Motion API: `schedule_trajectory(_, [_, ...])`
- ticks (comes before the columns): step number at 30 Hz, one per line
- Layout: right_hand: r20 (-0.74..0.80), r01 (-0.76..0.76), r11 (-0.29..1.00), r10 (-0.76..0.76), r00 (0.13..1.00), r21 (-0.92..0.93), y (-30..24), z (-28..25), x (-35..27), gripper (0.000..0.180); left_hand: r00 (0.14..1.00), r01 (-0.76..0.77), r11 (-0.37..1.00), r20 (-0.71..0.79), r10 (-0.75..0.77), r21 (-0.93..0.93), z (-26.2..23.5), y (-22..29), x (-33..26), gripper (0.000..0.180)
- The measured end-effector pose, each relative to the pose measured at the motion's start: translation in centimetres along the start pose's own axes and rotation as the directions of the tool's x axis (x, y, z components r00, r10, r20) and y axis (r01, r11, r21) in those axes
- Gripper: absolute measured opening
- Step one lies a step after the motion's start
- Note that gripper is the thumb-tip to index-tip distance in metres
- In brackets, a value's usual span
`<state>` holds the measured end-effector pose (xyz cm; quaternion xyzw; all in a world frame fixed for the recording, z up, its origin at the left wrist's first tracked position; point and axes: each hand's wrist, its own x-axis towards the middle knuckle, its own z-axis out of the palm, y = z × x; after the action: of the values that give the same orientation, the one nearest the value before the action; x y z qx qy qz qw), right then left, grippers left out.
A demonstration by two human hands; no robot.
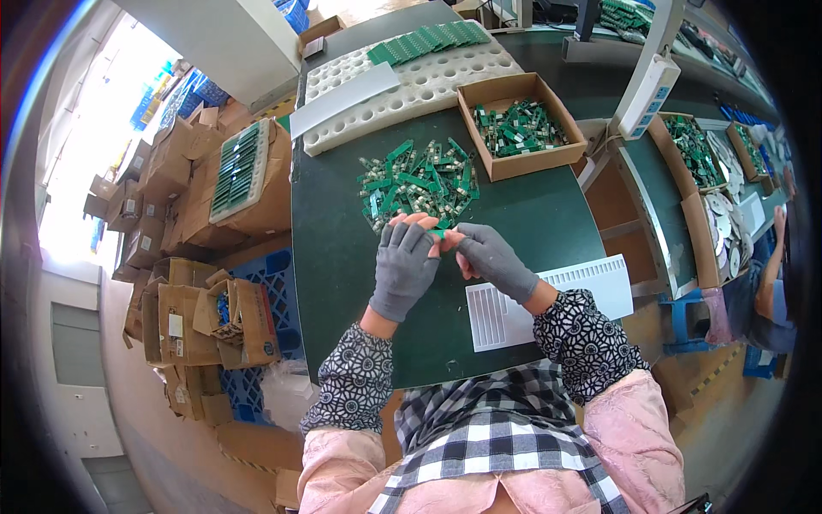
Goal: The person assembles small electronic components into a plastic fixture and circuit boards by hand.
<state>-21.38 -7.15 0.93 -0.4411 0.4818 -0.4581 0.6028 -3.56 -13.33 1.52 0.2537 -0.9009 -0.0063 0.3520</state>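
Observation:
Near the middle of the dark green table [342, 300], my two hands meet, both in grey fingerless gloves. A small green circuit board [439, 232] is pinched between my left hand [402, 269] and my right hand [497, 259], mostly covered by the fingertips. Just beyond the fingers lies a loose pile of small green circuit boards [419, 182] with silvery metal connectors. Beside my right forearm, a white slotted tray [492, 319] rests on the table, its right part passing under that sleeve.
An open cardboard box [535, 164] of similar boards stands at the back right. Behind the pile lies a white foam tray [330, 137] with round holes, bearing a white strip [347, 98] and green board panels [428, 41]. Cartons [175, 325] stand left; a person [771, 283] sits far right.

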Motion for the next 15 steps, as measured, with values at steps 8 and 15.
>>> schedule_trajectory(8, [0.071,0.085,0.978,-0.072,0.995,-0.189,-1.9,-2.4,-4.5,0.022,0.584,0.749,0.271,0.410,-0.700,-0.604,-2.4,3.2,-2.9,0.022])
schedule_trajectory(15, [0.302,-0.095,0.973,0.158,0.940,-0.212,-2.6,-3.9,-8.4,0.023,0.572,0.750,-0.001,0.649,-0.501,-0.661,-3.9,5.9,-3.4,0.027])
